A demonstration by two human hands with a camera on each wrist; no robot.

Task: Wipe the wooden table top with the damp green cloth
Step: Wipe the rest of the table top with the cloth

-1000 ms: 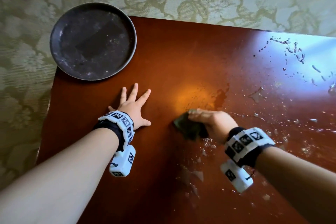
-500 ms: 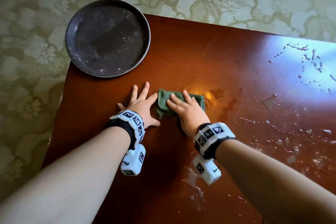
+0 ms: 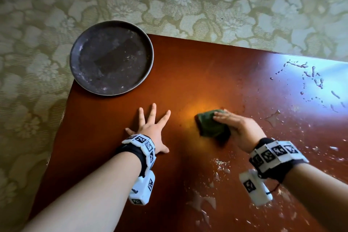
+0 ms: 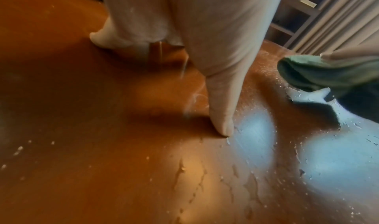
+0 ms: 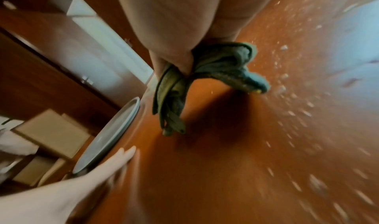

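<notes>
The green cloth point(image 3: 209, 126) lies bunched on the glossy reddish wooden table top point(image 3: 207, 73), near the middle of its front half. My right hand point(image 3: 237, 128) covers the cloth from the right, fingers laid across its top. In the right wrist view the thumb point(image 5: 170, 55) digs into the folds of the cloth point(image 5: 225, 62) and pinches them. My left hand point(image 3: 150, 130) rests flat on the wood to the left, fingers spread, a short gap from the cloth. The left wrist view shows one finger point(image 4: 221, 98) touching the table and the cloth point(image 4: 320, 72) at the right.
A dark round plate point(image 3: 111, 57) sits on the far left corner and overhangs the table's edges. Water drops point(image 3: 312, 81) streak the far right of the table. More wet patches point(image 3: 220, 164) lie near the front. Floral green carpet point(image 3: 207, 2) surrounds the table.
My right hand has slid the cloth to the right, away from the left hand, and the cloth is now bunched rather than spread. The left hand stays planted.
</notes>
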